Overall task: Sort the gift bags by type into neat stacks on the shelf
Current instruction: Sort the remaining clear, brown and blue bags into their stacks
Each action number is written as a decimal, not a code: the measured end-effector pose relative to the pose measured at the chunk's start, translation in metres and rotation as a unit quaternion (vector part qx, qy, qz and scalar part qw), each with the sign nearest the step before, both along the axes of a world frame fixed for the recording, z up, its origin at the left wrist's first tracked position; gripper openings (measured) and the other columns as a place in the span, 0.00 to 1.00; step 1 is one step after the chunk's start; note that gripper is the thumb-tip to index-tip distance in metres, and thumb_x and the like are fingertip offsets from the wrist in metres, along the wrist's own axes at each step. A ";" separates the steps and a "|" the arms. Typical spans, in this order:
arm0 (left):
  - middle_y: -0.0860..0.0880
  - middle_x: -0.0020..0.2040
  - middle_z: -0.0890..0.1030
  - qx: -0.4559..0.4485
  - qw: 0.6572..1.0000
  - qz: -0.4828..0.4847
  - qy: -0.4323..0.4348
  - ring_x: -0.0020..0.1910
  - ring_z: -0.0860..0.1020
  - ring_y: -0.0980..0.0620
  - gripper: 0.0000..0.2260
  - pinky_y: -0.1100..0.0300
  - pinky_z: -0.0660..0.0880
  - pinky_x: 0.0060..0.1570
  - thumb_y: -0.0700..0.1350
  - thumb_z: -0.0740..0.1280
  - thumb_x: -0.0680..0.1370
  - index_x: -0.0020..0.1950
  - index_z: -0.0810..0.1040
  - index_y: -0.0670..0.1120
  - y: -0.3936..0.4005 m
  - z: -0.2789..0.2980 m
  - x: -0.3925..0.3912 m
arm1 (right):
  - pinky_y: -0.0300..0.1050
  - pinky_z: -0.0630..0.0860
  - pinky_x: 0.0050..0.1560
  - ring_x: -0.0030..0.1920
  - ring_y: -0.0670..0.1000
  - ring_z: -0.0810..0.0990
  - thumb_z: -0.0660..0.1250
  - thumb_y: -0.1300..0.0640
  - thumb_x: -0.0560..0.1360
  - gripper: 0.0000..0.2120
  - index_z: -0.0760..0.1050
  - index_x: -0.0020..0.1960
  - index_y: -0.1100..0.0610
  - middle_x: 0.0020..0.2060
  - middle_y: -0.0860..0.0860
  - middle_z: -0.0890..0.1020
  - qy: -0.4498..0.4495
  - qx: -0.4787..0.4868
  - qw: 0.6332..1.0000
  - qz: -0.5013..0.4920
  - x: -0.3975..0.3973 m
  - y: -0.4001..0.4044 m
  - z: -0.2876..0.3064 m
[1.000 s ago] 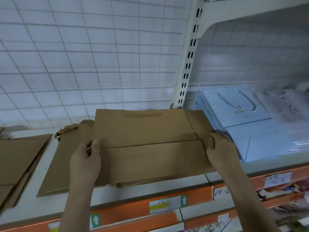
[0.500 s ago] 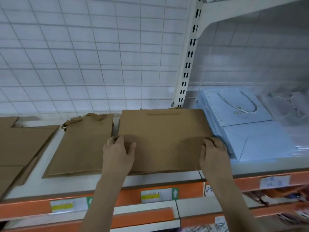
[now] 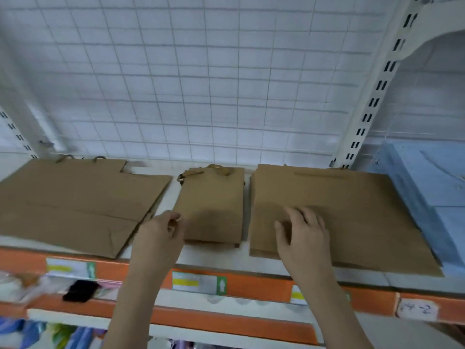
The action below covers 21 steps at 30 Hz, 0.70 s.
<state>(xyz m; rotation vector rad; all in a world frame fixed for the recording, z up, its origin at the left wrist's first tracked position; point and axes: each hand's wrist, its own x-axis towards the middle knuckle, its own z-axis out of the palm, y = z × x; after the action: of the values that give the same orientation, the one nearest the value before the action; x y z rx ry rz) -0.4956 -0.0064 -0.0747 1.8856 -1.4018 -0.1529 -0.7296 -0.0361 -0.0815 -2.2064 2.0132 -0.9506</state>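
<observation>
Three brown kraft stacks lie flat on the shelf [image 3: 216, 258], and I take the small middle stack [image 3: 214, 200] as my landmark. Left of it, with a strip of bare shelf between, sits the wide brown stack [image 3: 75, 197]; right of it, just beside, lies the large brown stack [image 3: 339, 210], and past that the blue bags [image 3: 432, 187]. My left hand [image 3: 161, 235] hangs at the middle stack's front left corner, fingers curled, clamped on nothing I can see. My right hand [image 3: 302, 235] rests spread flat on the large brown stack's front part.
</observation>
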 end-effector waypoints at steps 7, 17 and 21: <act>0.45 0.40 0.83 0.007 0.999 0.026 -0.025 0.43 0.80 0.41 0.08 0.58 0.70 0.41 0.44 0.67 0.75 0.51 0.81 0.44 0.002 -0.013 0.153 | 0.52 0.76 0.44 0.40 0.60 0.78 0.57 0.53 0.73 0.15 0.79 0.48 0.60 0.41 0.56 0.80 -0.010 -0.030 0.999 0.021 0.157 0.001 -0.006; 0.48 0.36 0.80 -0.004 0.998 0.049 -0.043 0.39 0.79 0.42 0.06 0.59 0.68 0.38 0.44 0.66 0.76 0.47 0.81 0.44 0.007 -0.021 0.332 | 0.45 0.70 0.39 0.46 0.57 0.78 0.59 0.45 0.77 0.17 0.76 0.49 0.59 0.44 0.56 0.78 -0.003 0.128 0.992 -0.017 0.316 0.002 -0.009; 0.46 0.42 0.82 -0.014 0.999 0.031 -0.041 0.42 0.79 0.44 0.06 0.60 0.68 0.40 0.43 0.67 0.75 0.49 0.81 0.42 0.006 -0.027 0.359 | 0.47 0.73 0.46 0.51 0.59 0.77 0.61 0.37 0.73 0.30 0.70 0.55 0.65 0.49 0.60 0.77 0.016 0.192 0.977 -0.088 0.326 -0.002 -0.003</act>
<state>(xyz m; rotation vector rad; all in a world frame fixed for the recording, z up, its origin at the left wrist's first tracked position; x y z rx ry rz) -0.1362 -0.0007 -0.1018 1.9295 -1.3903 -0.0243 -0.4038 -0.0379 -0.0850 -1.8770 2.2080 -0.4783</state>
